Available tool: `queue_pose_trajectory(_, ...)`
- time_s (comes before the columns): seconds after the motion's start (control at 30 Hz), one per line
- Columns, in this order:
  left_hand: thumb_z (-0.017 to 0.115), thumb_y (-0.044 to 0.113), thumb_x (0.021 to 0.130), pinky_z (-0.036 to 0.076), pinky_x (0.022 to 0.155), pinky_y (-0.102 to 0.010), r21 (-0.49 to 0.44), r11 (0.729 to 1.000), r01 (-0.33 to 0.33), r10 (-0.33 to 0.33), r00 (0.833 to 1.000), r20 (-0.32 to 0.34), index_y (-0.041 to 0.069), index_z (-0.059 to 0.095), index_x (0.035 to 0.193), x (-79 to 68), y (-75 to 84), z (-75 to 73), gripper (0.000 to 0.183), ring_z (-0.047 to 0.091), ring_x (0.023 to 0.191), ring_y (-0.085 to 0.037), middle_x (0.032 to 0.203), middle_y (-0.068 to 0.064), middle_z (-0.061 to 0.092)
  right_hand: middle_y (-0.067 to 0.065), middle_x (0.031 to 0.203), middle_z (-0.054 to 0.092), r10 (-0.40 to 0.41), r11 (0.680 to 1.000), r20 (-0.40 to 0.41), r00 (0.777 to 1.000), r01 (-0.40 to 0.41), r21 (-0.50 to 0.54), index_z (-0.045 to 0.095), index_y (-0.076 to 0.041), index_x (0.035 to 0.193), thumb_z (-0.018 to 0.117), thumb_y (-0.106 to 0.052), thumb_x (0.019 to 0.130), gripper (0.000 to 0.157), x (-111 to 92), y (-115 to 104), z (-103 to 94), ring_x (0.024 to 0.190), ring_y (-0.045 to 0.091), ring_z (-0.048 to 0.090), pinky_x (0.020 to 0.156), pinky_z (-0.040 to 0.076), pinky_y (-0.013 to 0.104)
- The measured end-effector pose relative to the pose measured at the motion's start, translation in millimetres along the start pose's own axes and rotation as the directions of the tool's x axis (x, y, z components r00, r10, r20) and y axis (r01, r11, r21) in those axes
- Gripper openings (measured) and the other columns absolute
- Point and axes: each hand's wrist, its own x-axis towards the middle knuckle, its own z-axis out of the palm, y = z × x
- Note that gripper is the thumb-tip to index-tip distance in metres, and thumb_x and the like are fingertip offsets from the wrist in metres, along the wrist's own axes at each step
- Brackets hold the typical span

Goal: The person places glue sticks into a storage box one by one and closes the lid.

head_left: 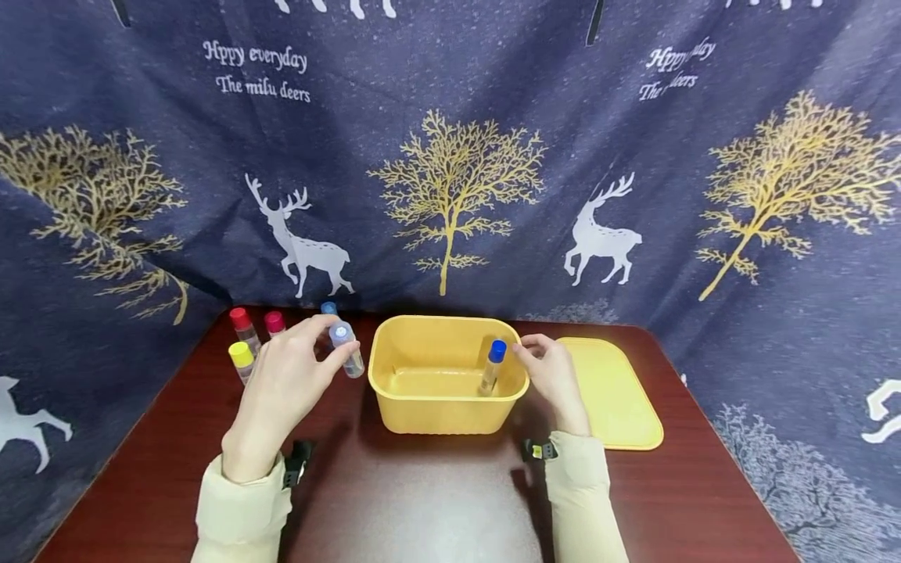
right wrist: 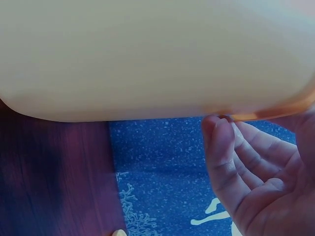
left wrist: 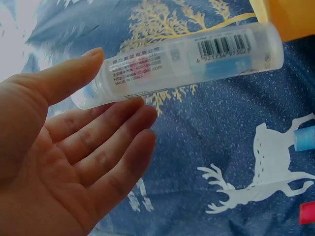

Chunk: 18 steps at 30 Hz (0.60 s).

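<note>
My left hand (head_left: pixel 288 383) pinches a clear, tube-shaped plastic bottle (head_left: pixel 349 356) by its capped upper end, just left of the yellow box. Print and a barcode show on this bottle (left wrist: pixel 192 64) in the left wrist view. The yellow box (head_left: pixel 436 414) stands lidless on the table. Inside it, near the right wall, a similar bottle with a blue cap (head_left: pixel 497 349) leans upright. On the box's right rim, my right hand (head_left: pixel 552 375) holds the edge between thumb and fingers; in the right wrist view its fingers (right wrist: pixel 224 147) lie against the rim from outside.
At the back left stand bottles with a red cap (head_left: pixel 240 317), a crimson cap (head_left: pixel 274 320), a yellow cap (head_left: pixel 241 354) and a light-blue cap (head_left: pixel 328 308). The yellow lid (head_left: pixel 612 391) lies flat right of the box. A patterned blue cloth (head_left: pixel 450 78) hangs behind the table.
</note>
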Motion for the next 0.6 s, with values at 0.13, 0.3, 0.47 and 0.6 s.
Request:
queue_pose_trajectory(0.13,0.077,0.026,0.086,0.051,0.073,-0.047,0.026,0.999,-0.034,0.033,0.998,0.048,0.01,0.067,0.11,8.8,5.6,-2.8,0.03,0.062,0.08,-0.025,0.097,-0.006,0.067,0.013,0.088,0.07,-0.005,1.0,-0.002,1.0,0.005,0.009,0.068,-0.002,0.107,0.068,-0.023,0.093,0.025,2,1,0.7,0.081,0.025,0.064,0.073,0.049,0.033)
queue_pose_trajectory(0.3,0.075,0.029,0.087,0.048,0.067,-0.04,0.05,0.992,-0.119,0.112,0.986,0.124,0.012,0.066,0.102,27.1,15.1,0.2,0.025,0.058,0.073,-0.021,0.089,-0.002,0.065,0.013,0.089,0.07,0.003,1.0,-0.009,1.0,-0.004,-0.007,0.068,-0.002,0.107,0.068,-0.023,0.093,0.026,1,-1,-2.9,0.083,0.026,0.064,0.075,0.049,0.036)
queue_pose_trajectory(0.47,0.073,0.031,0.089,0.043,0.061,-0.034,0.026,0.98,-0.195,0.184,0.956,0.226,0.015,0.063,0.094,47.0,24.1,7.8,0.019,0.053,0.066,-0.017,0.075,0.003,0.06,0.013,0.09,0.07,0.01,1.0,0.001,1.0,-0.01,-0.007,0.068,-0.002,0.108,0.067,-0.024,0.094,0.026,-1,-1,-2.2,0.084,0.026,0.064,0.075,0.05,0.036)
queue_pose_trajectory(0.6,0.071,0.032,0.09,0.046,0.065,-0.032,-0.05,0.982,-0.182,0.188,0.925,0.331,0.015,0.065,0.096,61.3,26.6,18.2,0.019,0.056,0.068,-0.013,0.076,0.006,0.062,0.013,0.09,0.07,0.007,1.0,0.005,1.0,-0.007,0.01,0.068,-0.001,0.108,0.068,-0.023,0.094,0.026,-1,1,0.5,0.083,0.025,0.065,0.074,0.05,0.035)
